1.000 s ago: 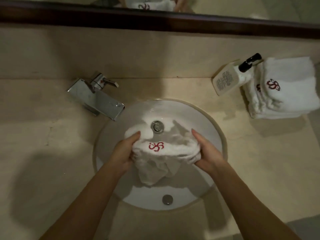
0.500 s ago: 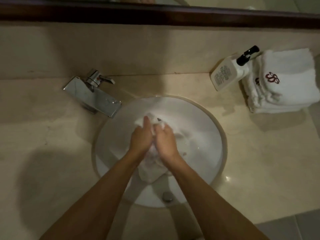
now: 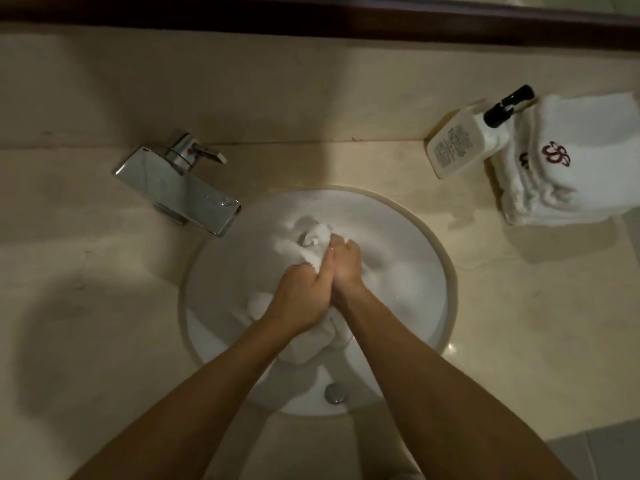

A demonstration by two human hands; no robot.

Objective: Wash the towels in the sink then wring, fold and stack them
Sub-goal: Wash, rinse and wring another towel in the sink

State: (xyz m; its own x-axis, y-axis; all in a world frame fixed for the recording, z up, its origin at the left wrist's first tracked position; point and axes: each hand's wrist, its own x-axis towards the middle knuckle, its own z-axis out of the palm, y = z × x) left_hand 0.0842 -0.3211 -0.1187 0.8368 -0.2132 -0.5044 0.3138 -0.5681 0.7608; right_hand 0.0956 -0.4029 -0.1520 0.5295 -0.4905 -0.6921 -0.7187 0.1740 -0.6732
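A wet white towel [image 3: 311,341] is bunched up in the round white sink [image 3: 415,289]. My left hand [image 3: 298,296] and my right hand [image 3: 346,268] are pressed side by side over the basin's middle, both gripping the crumpled cloth. One end of the towel sticks out past my fingers toward the back of the basin, another hangs below my wrists. Its red emblem is hidden in the folds. A pile of folded white towels [image 3: 568,168] with a dark red emblem on top sits on the counter at the far right.
A chrome tap [image 3: 180,188] stands at the sink's back left. A white pump bottle [image 3: 464,147] with a black head leans against the folded pile. The overflow hole [image 3: 335,393] is at the basin's front. A dark mirror frame [image 3: 311,22] runs along the wall.
A second ago my hands held the towel spread wide apart with the emblem showing. They have come together and squeezed it into a bunch, and now sit slightly to the right.
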